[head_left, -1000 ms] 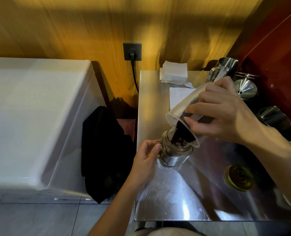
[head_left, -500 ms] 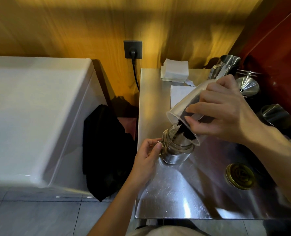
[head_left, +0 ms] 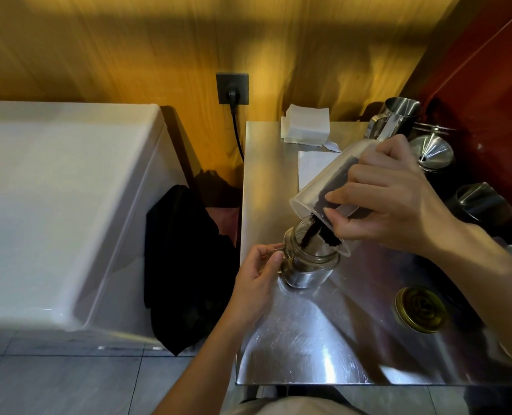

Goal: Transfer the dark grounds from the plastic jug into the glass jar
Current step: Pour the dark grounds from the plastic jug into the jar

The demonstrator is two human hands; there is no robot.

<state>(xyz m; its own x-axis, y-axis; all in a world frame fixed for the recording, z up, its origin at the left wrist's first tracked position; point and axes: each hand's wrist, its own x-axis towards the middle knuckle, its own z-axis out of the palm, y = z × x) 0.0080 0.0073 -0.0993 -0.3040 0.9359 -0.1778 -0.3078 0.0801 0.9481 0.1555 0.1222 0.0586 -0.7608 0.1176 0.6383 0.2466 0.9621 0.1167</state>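
A clear plastic jug (head_left: 323,184) is tipped mouth-down to the left, gripped around its body by my right hand (head_left: 389,199). Dark grounds (head_left: 335,181) streak its lower wall and fall in a thin stream (head_left: 310,233) from the rim. Below it a small glass jar (head_left: 308,265) stands upright on the steel table (head_left: 308,339), and the stream drops into its open mouth. My left hand (head_left: 257,277) holds the jar at its left side by the wire clasp. The jar's inside is partly hidden by the jug's rim.
A gold jar lid (head_left: 421,310) lies on the table to the right. White paper napkins (head_left: 305,124) and a paper sheet (head_left: 311,166) lie at the back. Steel pitcher (head_left: 398,115), funnel (head_left: 434,151) and cup (head_left: 482,202) crowd the right edge. Left: white chest (head_left: 54,205), black cloth (head_left: 183,265).
The jug has tipped further and the clump of grounds at its rim has thinned into a narrow stream into the jar. Both hands keep their hold.
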